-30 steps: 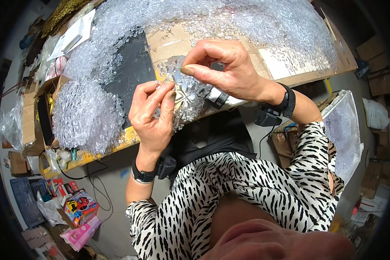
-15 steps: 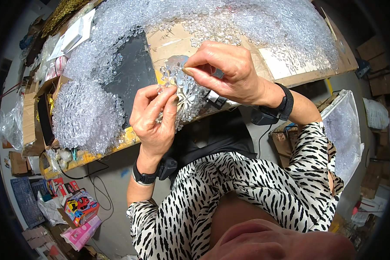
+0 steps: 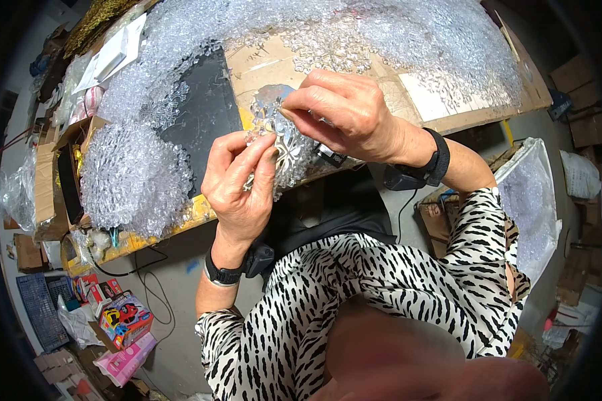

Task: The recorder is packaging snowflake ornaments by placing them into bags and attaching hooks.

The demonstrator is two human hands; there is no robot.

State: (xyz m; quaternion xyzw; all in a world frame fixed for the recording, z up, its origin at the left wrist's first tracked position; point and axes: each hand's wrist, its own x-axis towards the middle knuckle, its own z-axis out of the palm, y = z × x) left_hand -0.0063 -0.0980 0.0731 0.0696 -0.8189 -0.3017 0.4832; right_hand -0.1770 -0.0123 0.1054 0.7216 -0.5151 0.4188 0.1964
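Observation:
A clear plastic snowflake (image 3: 287,148) is held up over the table's near edge, between my two hands. My left hand (image 3: 237,182) is closed, with its thumb and forefinger pinching the snowflake's left side. From the upper right, my right hand (image 3: 351,112) bends its fingers in at the snowflake's upper edge; the fingertips are pressed together there. Whether a small piece sits between those right fingertips is too small to make out. More clear plastic pieces lie just behind and below the snowflake, partly covered by my hands.
A rounded heap of clear plastic pieces (image 3: 135,177) stands at the table's left. A wide spread of similar pieces (image 3: 435,50) covers the far side. Bare cardboard (image 3: 257,63) and a black mat (image 3: 207,100) show between them. A lined box (image 3: 532,200) stands at the right.
My right hand has shifted slightly right and down, its fingers still at the snowflake's upper edge. My left hand keeps its pinch and has barely moved.

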